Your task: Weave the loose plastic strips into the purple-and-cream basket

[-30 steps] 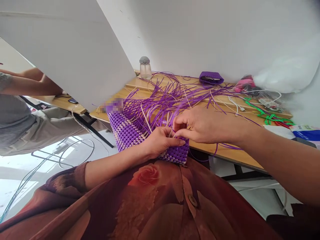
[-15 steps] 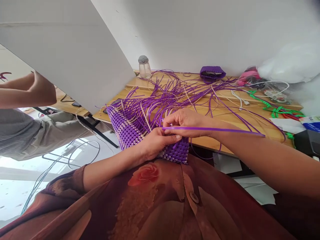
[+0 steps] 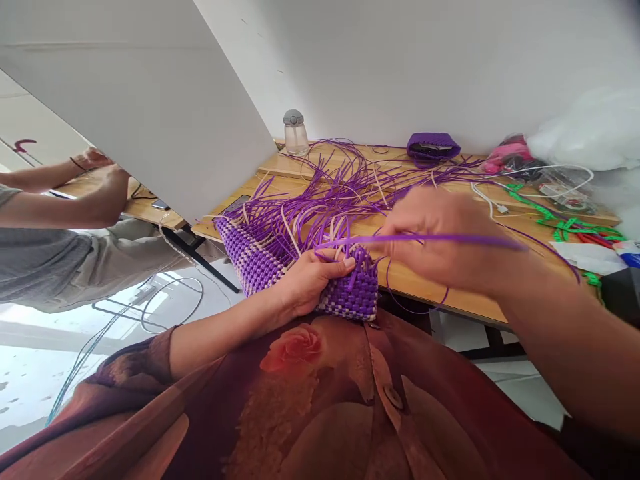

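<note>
A purple and cream woven piece (image 3: 253,257) rests between the table edge and my lap, with many loose strips (image 3: 330,193) spreading from it over the table. My left hand (image 3: 313,277) grips its upper edge near the right corner, thumb on top. Just right of the piece, my right hand (image 3: 435,240) is raised and blurred by motion, its fingers closed on a purple strip (image 3: 465,239). This strip runs left to my left hand's fingertips, and its far end extends over my right wrist.
At the back stand a bottle (image 3: 296,137) and a small purple woven pouch (image 3: 433,147). White cable (image 3: 483,193), green tape (image 3: 555,220) and a black box (image 3: 623,293) lie to the right. Beyond the partition (image 3: 135,87) on the left, another person's arms (image 3: 75,193) show.
My right hand has moved right and slightly up, away from my left hand, with the purple strip. My left hand stays on the woven piece. The other person's arms have shifted.
</note>
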A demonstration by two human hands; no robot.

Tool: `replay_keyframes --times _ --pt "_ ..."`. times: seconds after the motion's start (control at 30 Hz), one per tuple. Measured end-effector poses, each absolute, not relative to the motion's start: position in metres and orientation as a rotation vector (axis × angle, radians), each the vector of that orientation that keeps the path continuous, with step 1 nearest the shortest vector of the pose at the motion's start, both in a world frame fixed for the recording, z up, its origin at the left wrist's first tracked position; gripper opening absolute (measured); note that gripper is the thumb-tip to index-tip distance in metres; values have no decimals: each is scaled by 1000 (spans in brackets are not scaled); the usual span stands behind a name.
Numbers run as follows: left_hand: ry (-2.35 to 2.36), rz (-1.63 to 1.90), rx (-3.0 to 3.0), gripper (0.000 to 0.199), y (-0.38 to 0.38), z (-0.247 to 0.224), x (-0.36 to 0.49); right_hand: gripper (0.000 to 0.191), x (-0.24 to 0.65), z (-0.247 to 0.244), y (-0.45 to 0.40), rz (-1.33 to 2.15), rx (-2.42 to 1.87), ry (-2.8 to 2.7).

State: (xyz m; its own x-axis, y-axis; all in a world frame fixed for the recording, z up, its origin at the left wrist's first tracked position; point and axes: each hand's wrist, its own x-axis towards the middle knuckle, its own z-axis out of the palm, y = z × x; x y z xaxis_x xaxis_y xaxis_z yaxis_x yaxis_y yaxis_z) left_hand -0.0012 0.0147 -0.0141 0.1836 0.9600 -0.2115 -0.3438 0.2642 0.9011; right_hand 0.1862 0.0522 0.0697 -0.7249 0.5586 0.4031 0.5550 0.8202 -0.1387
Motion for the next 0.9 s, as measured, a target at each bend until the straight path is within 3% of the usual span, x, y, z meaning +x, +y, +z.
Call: replay_keyframes --times 0.1,0.23,0.43,0.63,0.73,0.9 --pt "926 1164 823 16 16 -15 0 23 187 32 23 -71 -740 -2490" --pt "938 1205 811 18 18 -19 1 18 178 -10 10 -338 -669 -2337" --pt "997 1199 844 14 16 -23 -1 14 177 -13 7 -332 -808 -2254" --pt "1009 1192 838 22 13 -21 1 9 171 -14 7 -155 -749 -2209" --pt "1029 1197 826 27 11 -21 2 14 169 -13 2 73 -844 -2204" --pt "1051 1199 797 35 10 -23 2 23 173 -7 -20 968 -1029 -2285"
